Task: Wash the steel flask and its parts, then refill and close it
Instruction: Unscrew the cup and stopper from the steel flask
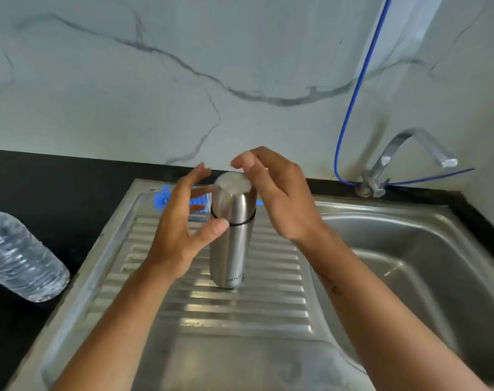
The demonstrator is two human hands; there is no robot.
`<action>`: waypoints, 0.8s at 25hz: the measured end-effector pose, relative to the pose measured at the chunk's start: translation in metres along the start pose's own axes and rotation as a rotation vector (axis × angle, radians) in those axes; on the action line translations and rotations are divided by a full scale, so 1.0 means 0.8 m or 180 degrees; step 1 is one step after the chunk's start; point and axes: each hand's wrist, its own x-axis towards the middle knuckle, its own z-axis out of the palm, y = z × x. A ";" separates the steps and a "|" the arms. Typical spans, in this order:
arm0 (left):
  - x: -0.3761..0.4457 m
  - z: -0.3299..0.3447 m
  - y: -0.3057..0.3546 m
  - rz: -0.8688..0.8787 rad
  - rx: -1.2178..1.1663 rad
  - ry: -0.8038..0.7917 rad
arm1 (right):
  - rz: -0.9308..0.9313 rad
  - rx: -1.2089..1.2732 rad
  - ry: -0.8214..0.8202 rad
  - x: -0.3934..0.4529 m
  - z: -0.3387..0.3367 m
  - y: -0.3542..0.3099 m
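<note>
The steel flask (231, 244) stands upright on the ribbed drainboard (240, 306) of the steel sink, with its cup lid (234, 197) on top above a black ring. My left hand (183, 221) is just left of the flask, fingers spread, the thumb tip touching or nearly touching the ring. To the right of the lid my right hand (277, 198) hovers with fingers apart, its fingertips above the lid's top. Neither hand grips anything.
The sink basin (409, 263) lies to the right, with a tap (403, 156) and a blue hose (353, 108) at the back wall. A clear plastic water bottle (20, 255) lies on the black counter at left. A blue-labelled thing (167, 197) sits behind the flask.
</note>
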 end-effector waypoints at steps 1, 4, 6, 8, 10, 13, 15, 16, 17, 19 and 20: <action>-0.011 0.006 -0.011 -0.0101 -0.0028 -0.0003 | 0.0027 0.0301 -0.0141 -0.008 0.012 0.008; -0.035 0.029 -0.040 -0.0416 0.0393 -0.0174 | 0.0159 0.0670 -0.0195 -0.022 0.035 0.019; -0.045 0.048 -0.050 -0.0509 0.0471 0.0051 | 0.0068 0.0701 0.0020 -0.026 0.046 0.024; -0.042 0.057 -0.052 -0.0634 0.0313 0.0340 | -0.0033 0.0849 0.0109 -0.023 0.050 0.029; -0.037 0.059 -0.054 -0.0717 0.0273 0.0469 | -0.0091 0.1024 0.0058 -0.017 0.054 0.033; -0.031 0.058 -0.056 -0.0791 0.0088 0.0379 | -0.0211 0.1150 -0.0045 -0.005 0.056 0.040; -0.032 0.061 -0.055 -0.0788 -0.0074 0.0388 | -0.0272 0.1226 -0.0175 -0.002 0.055 0.044; -0.032 0.061 -0.055 -0.0752 -0.0114 0.0394 | -0.0303 0.1264 -0.0260 -0.001 0.054 0.046; -0.032 0.062 -0.056 -0.0739 -0.0138 0.0387 | -0.0322 0.1302 -0.0354 0.000 0.054 0.048; -0.030 0.061 -0.056 -0.0742 -0.0145 0.0333 | -0.0344 0.1393 -0.0499 0.002 0.052 0.048; -0.030 0.060 -0.055 -0.0757 -0.0156 0.0312 | -0.0339 0.1463 -0.0559 0.003 0.051 0.047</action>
